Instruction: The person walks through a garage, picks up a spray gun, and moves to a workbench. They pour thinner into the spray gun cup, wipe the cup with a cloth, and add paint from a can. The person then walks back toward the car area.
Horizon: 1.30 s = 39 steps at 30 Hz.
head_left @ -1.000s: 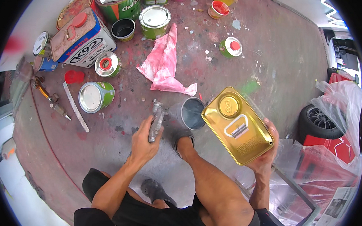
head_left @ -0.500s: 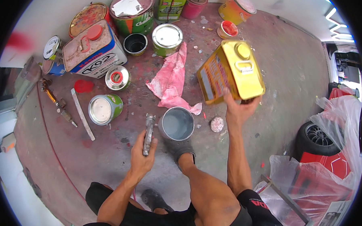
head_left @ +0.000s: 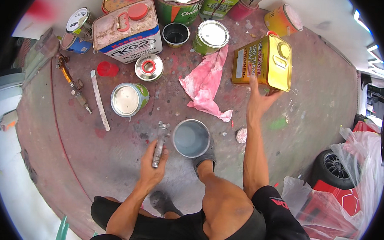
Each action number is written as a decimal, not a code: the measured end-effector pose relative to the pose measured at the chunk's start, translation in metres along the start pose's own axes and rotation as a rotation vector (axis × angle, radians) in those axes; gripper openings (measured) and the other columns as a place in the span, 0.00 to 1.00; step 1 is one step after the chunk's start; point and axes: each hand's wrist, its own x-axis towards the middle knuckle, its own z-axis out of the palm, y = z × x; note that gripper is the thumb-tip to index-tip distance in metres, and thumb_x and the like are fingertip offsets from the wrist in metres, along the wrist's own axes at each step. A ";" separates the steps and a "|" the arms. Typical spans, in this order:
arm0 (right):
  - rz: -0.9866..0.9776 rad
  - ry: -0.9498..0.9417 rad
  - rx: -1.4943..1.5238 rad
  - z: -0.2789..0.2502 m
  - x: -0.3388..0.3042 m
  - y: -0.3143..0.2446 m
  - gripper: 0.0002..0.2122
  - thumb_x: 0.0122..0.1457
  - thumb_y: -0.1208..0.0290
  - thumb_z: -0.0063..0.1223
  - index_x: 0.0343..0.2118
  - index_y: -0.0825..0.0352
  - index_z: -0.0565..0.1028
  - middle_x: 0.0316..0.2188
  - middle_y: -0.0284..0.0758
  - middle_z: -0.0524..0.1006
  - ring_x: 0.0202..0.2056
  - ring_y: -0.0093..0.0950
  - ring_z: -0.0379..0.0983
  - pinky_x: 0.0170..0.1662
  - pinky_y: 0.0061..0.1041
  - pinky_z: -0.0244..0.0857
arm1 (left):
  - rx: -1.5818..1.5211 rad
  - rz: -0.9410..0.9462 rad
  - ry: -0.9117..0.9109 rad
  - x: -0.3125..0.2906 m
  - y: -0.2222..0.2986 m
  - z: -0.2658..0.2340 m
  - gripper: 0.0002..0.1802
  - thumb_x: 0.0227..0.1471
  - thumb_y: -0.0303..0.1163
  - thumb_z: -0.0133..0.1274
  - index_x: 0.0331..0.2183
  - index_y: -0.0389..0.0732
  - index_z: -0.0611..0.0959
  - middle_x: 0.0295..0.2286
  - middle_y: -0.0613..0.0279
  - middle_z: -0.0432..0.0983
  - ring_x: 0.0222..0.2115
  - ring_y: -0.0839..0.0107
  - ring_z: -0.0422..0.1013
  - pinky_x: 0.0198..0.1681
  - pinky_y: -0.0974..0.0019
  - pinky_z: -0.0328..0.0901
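My left hand [head_left: 153,163] is closed around a silver metal spray gun body [head_left: 159,145], held upright beside the grey cup. That round cup [head_left: 191,138], with pale grey liquid inside, is by the toe of my shoe. My right hand [head_left: 261,99] reaches forward to a yellow rectangular metal can [head_left: 279,68]. Its thumb lies against the can's near face and the fingers are at the lower edge, partly hidden. The can has a round yellow cap and a handle on top. A crumpled pink-stained rag [head_left: 206,84] lies between the can and the other tins.
Left of the rag stand a large white-and-blue can [head_left: 127,31], a silver-topped tin [head_left: 149,67] and a paint tin [head_left: 126,100]. A flat stick [head_left: 100,99] and another spray gun [head_left: 71,82] lie farther left. Plastic sheeting covers red parts near a wheel [head_left: 335,169] at right.
My right hand has moved the yellow can away from me and lower, toward the floor at the back right. The left hand still holds the spray gun body. The view has shifted slightly.
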 end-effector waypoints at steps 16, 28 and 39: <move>-0.150 -1.016 -0.537 -0.003 -0.091 0.038 0.19 0.62 0.59 0.58 0.39 0.76 0.81 0.33 0.58 0.82 0.35 0.56 0.80 0.37 0.49 0.69 | -0.167 -0.023 0.679 -0.056 0.003 -0.132 0.28 0.68 0.44 0.57 0.60 0.37 0.75 0.35 0.63 0.76 0.35 0.74 0.70 0.41 0.64 0.68; 0.173 -0.829 -0.075 -0.036 -0.050 0.029 0.26 0.57 0.62 0.72 0.52 0.75 0.76 0.46 0.39 0.80 0.46 0.31 0.76 0.56 0.33 0.69 | -0.246 -0.157 1.441 -0.156 -0.028 -0.291 0.24 0.67 0.45 0.55 0.56 0.41 0.76 0.39 0.42 0.83 0.43 0.39 0.79 0.46 0.45 0.70; -0.123 -1.307 0.251 0.040 -0.112 -0.422 0.21 0.72 0.60 0.50 0.61 0.69 0.74 0.53 0.39 0.79 0.53 0.29 0.76 0.56 0.31 0.71 | -0.119 -0.242 1.472 -0.181 -0.092 -0.311 0.22 0.65 0.51 0.57 0.48 0.43 0.80 0.31 0.43 0.83 0.36 0.39 0.80 0.40 0.41 0.71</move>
